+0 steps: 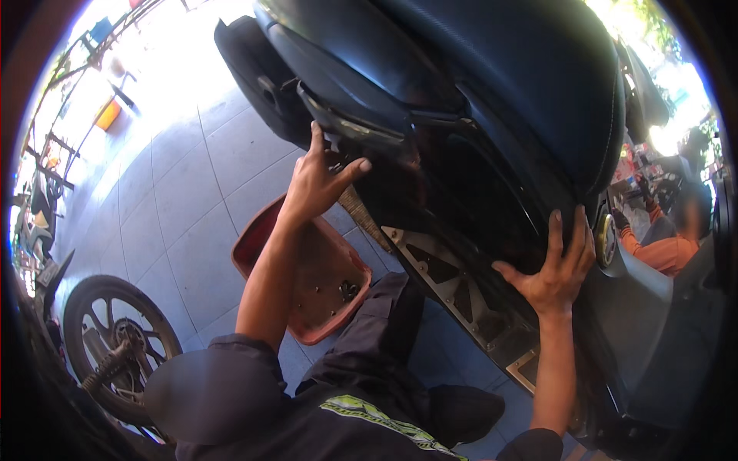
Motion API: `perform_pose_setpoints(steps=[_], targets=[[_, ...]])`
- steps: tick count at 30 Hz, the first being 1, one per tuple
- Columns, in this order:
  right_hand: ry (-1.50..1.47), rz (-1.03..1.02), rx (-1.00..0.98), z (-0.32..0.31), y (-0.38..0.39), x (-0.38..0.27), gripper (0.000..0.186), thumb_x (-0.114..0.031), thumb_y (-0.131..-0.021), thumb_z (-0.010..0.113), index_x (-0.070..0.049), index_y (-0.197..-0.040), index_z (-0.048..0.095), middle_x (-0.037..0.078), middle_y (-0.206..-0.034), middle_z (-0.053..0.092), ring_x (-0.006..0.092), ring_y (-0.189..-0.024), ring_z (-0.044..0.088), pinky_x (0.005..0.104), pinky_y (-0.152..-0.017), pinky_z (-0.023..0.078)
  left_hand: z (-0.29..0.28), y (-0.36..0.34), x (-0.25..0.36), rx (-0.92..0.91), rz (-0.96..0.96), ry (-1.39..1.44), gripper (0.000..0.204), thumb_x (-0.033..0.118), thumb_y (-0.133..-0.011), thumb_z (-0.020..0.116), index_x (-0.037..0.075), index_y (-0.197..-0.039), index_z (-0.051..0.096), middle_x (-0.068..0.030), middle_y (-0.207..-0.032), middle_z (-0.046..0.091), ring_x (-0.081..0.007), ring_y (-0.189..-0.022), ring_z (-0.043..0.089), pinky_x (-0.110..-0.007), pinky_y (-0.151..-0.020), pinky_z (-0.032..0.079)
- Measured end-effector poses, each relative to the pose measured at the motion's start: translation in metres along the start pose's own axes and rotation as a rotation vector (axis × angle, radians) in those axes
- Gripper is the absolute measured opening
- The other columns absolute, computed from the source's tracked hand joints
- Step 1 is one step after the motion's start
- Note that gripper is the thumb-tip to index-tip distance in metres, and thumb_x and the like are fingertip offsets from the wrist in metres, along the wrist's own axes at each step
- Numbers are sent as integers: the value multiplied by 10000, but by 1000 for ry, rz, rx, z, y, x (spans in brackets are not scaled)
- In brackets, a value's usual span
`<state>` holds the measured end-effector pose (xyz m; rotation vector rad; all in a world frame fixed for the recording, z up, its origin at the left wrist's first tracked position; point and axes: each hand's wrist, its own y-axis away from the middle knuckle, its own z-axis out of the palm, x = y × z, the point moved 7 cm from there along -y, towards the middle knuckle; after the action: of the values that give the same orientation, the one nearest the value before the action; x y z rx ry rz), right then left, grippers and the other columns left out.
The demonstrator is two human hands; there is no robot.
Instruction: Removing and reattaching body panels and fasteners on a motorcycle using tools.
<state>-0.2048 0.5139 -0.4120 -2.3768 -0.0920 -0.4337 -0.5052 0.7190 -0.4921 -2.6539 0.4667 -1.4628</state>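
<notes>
A scooter with a dark seat fills the upper right. Below the seat runs its glossy black side panel. My left hand is at the panel's rear end, by the tail, with thumb and index finger stretched apart; its other fingers are partly hidden. On the front part of the panel, just below the seat's nose, rests my right hand, fingers and thumb spread against the surface. Neither hand visibly holds a loose part. Under my left forearm stands a red plastic tray with small dark screws and pieces in it.
A metal footboard plate lines the scooter's lower side. At left stands another motorcycle's wheel. A yellow container sits farther off on the tiled floor. A person in orange is beyond the scooter at right.
</notes>
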Motion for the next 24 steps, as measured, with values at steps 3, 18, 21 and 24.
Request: perform_pose_setpoints(steps=[3, 18, 21, 24], targets=[[-17, -12, 3, 1, 0, 0, 958, -826, -769, 460, -117, -1414, 443, 266, -1400, 427, 420, -1192, 472, 524, -978, 401, 2, 4, -1, 38, -30, 28, 1117, 453, -745, 804, -155, -1440, 175, -268, -1023, 683, -372, -1019, 667, -384, -888, 517], [5, -4, 33, 0, -4, -6, 954, -810, -760, 503, -89, -1385, 471, 261, -1375, 444, 420, -1178, 476, 528, -977, 396, 5, 8, 0, 233, 6, -31, 1085, 651, -683, 757, -115, -1358, 388, -282, -1197, 599, -374, -1124, 606, -434, -968, 470], [-23, 14, 14, -3, 0, -6, 950, -808, -755, 511, -102, -1389, 472, 261, -1377, 437, 416, -1190, 468, 524, -988, 383, 22, 13, 26, 178, -39, 81, 1332, 680, -634, 773, -189, -1421, 140, -378, -1468, 216, -447, -1394, 246, -443, -1136, 268], [-27, 13, 29, -6, 3, -2, 950, -807, -755, 510, -105, -1393, 470, 260, -1378, 436, 410, -1190, 473, 511, -985, 385, 42, 13, 54, 211, 5, 168, 1426, 657, -618, 799, -207, -1418, -4, -408, -1502, 43, -453, -1452, -6, -430, -1194, 93]])
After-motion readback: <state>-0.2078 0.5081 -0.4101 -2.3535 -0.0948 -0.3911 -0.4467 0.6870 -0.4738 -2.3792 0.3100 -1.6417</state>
